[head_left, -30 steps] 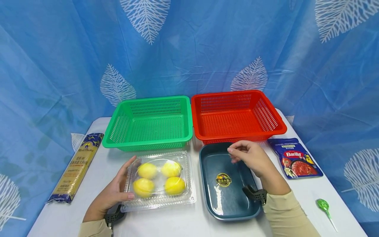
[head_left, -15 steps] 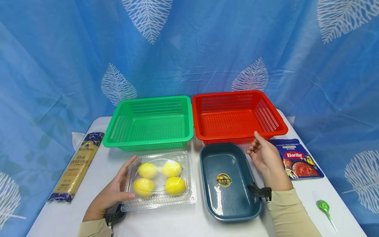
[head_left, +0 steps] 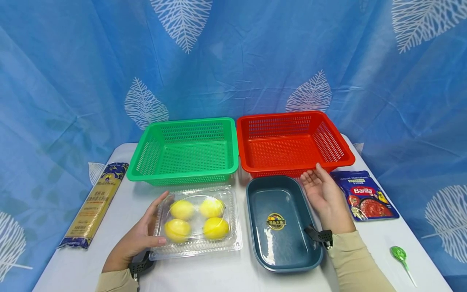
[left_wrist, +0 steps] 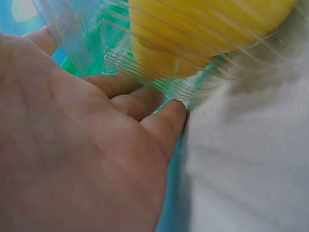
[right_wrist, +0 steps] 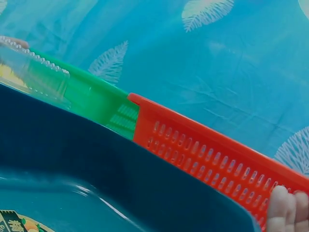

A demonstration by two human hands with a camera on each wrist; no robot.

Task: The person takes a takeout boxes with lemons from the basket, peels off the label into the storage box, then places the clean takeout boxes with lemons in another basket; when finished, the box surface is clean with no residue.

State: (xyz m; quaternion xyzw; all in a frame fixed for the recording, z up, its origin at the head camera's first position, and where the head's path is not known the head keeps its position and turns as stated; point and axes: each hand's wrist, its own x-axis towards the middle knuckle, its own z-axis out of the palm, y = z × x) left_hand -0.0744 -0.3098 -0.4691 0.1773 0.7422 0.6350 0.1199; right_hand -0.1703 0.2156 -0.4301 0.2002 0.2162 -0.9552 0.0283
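A clear plastic clamshell box [head_left: 198,253] with several lemons [head_left: 216,228] inside lies on the white table. My left hand [head_left: 140,237] spans its left side, thumb near the front corner and index finger toward the back. In the left wrist view, the fingers [left_wrist: 166,123] reach along the box's ribbed lower edge, relaxed rather than clenched. To the right of the box is a dark blue rectangular tray [head_left: 281,247] with a gold fruit sticker. Beside its right rim, my right hand [head_left: 324,198] has its palm turned up toward the tray, fingers loosely extended and holding nothing.
Behind stand a green basket [head_left: 182,178] and a red basket [head_left: 295,167], side by side. A spaghetti packet [head_left: 95,207] lies far left. On the right are a Barilla sauce pouch [head_left: 368,198] and a green lollipop [head_left: 399,254].
My right hand has moved from over the tray to its right side, and the palm has turned upward. The left hand, box and tray have stayed in place.
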